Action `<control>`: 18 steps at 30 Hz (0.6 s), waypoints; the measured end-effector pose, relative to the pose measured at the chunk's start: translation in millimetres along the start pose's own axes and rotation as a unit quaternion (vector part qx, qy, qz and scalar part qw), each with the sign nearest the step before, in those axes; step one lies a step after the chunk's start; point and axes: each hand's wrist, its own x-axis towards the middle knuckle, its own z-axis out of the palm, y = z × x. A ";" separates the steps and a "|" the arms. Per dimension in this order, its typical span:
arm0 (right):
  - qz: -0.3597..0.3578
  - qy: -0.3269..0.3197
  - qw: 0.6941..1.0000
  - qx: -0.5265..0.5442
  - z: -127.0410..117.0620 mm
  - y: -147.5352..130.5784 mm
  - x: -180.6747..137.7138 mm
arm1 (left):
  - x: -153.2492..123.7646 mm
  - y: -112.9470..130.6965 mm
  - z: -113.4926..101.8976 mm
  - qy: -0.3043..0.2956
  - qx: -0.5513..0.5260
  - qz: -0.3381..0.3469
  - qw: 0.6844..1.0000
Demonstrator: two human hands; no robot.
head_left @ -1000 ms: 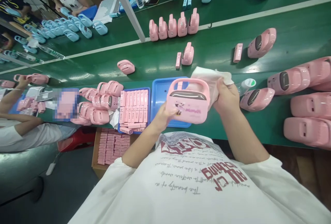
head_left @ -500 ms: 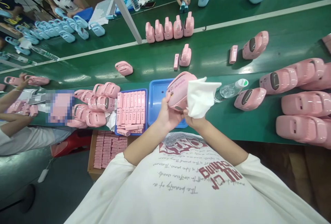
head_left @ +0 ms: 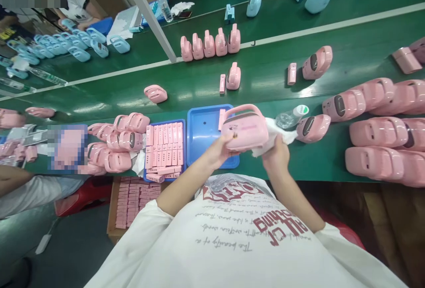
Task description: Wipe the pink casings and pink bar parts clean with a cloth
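Two hands are occupied in the head view: the left hand (head_left: 217, 153) clasps a pink case (head_left: 245, 131) at its lower left corner, thumb against the printed front, and the right hand (head_left: 277, 156) pinches a white cloth (head_left: 270, 136). The pink case is held up over the right part of a blue tray (head_left: 204, 144), its long axis running roughly left to right and its handle arching away from the person's body. The relation that counts is between case and cloth: the white cloth sits just at the right end of the pink case, partly behind it, so the right hand is nearer to that end and the left hand has the opposite one. Whether cloth and case actually touch I cannot tell, as the case covers the overlap. The left hand's fingers behind the case are hidden too, and the print on its front is smeared. A small pink box (head_left: 221, 118) in the tray is partly covered by the case. Beyond the cloth lies a clear bottle (head_left: 287, 118); at the left edge a co-worker's arm (head_left: 15, 179) is cut off by the frame
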 end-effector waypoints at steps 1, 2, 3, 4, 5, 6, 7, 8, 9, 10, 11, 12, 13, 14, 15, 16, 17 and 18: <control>0.052 -0.006 0.999 0.016 -8.6 -4.5 6.2 | 2.9 -1.9 -1.3 -0.030 0.049 0.008 0.998; 0.099 -0.021 0.995 0.023 -18.2 -8.8 11.3 | 6.2 -4.6 -2.3 -0.061 0.102 0.014 0.993; 0.134 -0.041 0.990 0.021 -28.6 -12.5 15.0 | 9.6 -8.3 -3.0 -0.091 0.158 0.016 0.983; 0.152 -0.061 0.986 0.010 -39.2 -15.3 16.8 | 13.2 -13.1 -3.5 -0.116 0.217 0.016 0.969; 0.163 -0.075 0.984 -0.004 -49.7 -16.9 17.0 | 16.8 -19.0 -3.9 -0.135 0.276 0.019 0.952; 0.170 -0.079 0.982 -0.018 -59.4 -17.2 15.6 | 20.4 -25.6 -4.4 -0.152 0.328 0.024 0.932; 0.174 -0.072 0.982 -0.031 -68.2 -16.4 13.2 | 24.3 -32.5 -5.0 -0.170 0.370 0.035 0.913; 0.173 -0.058 0.982 -0.048 -75.9 -14.7 10.3 | 28.8 -39.0 -6.0 -0.184 0.400 0.046 0.896; 0.165 -0.037 0.983 -0.072 -82.5 -12.5 7.4 | 34.0 -44.0 -7.8 -0.187 0.421 0.055 0.886; 0.156 -0.004 0.982 -0.103 -88.3 -10.2 4.7 | 40.4 -46.7 -10.6 -0.173 0.436 0.061 0.881; 0.147 0.037 0.979 -0.140 -93.3 -8.0 2.7 | 48.0 -46.1 -15.1 -0.143 0.448 0.066 0.880; 0.141 0.080 0.971 -0.178 -97.8 -6.1 1.5 | 56.9 -41.4 -21.7 -0.099 0.459 0.071 0.880; 0.142 0.127 0.958 -0.217 -101.7 -4.6 1.3 | 66.7 -32.4 -30.9 -0.045 0.470 0.079 0.878; 0.145 0.168 0.942 -0.251 -105.2 -3.3 2.1 | 77.0 -18.9 -42.8 0.006 0.477 0.091 0.874; 0.146 0.204 0.927 -0.279 -108.2 -2.2 3.8 | 87.0 -1.5 -57.5 0.059 0.484 0.106 0.867; 0.143 0.233 0.913 -0.301 -110.7 -0.8 6.3 | 96.2 19.0 -74.7 0.119 0.492 0.119 0.854; 0.140 0.252 0.904 -0.316 -112.6 1.0 9.2 | 103.9 41.3 -93.7 0.180 0.500 0.131 0.837; 0.138 0.267 0.896 -0.325 -114.1 3.3 12.3 | 109.8 64.3 -114.0 0.237 0.507 0.139 0.817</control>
